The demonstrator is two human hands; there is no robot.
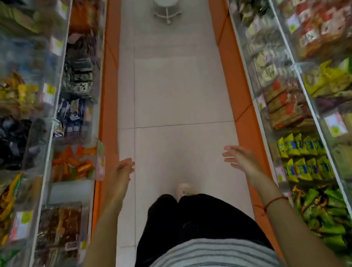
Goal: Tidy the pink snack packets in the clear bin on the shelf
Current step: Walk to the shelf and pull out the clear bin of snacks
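Note:
I stand in a narrow shop aisle and look down at the floor. My left hand (123,169) reaches forward over the left side of the aisle, fingers loosely apart, holding nothing. My right hand (240,155) stretches out on the right side, fingers spread and empty, with a red string around its wrist. No pink snack packets can be made out in the blurred view. Clear bins of snacks line both sides, and which one holds pink packets cannot be told.
Shelves of clear bins run along the left (70,165) and right (297,144) with orange bases. A white round stool (166,0) stands at the far end of the pale tiled floor (175,92). My foot (184,189) shows below.

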